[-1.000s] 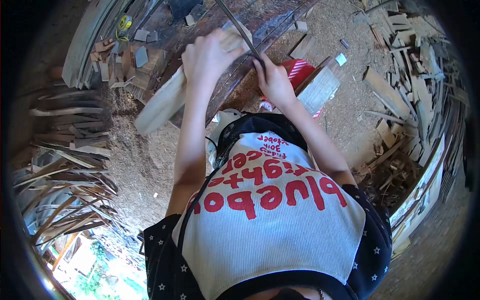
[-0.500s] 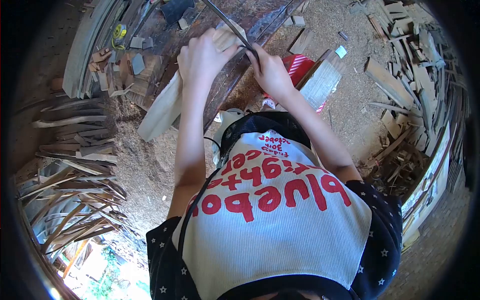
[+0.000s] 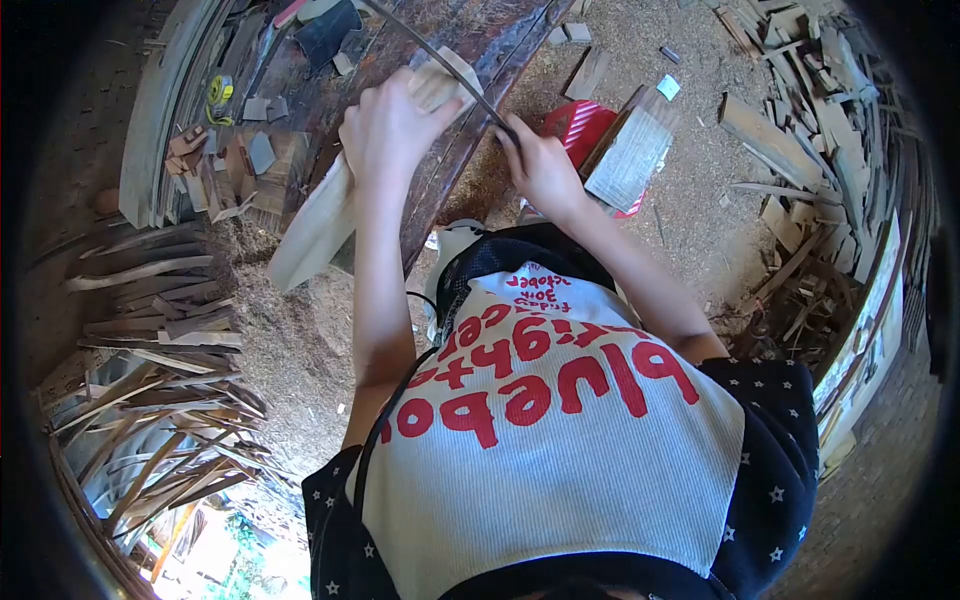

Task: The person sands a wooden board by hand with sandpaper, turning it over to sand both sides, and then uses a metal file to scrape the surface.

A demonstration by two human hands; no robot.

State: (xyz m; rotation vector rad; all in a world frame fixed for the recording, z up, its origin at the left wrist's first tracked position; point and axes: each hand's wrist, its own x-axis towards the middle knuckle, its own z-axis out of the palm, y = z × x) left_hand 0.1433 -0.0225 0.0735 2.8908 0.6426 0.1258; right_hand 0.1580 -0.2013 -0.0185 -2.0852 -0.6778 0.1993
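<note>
My left hand is closed over a pale wooden board, pressing it on the dark workbench. The board's shaped end sticks out past my fingers and thumb. My right hand grips the near end of a long, thin, dark metal file. That file lies slantwise across the board's end and runs up beyond the top of the view. Its fine surface is too small to make out.
On the bench at the left lie a yellow tape measure and small wood offcuts. A red striped box with a wood block stands right. Scrap wood piles line both sides, and sawdust covers the floor.
My right hand has drawn back slightly towards my body with the file, which slid across the board's end. My left hand keeps its hold. The whole view has shifted a little.
</note>
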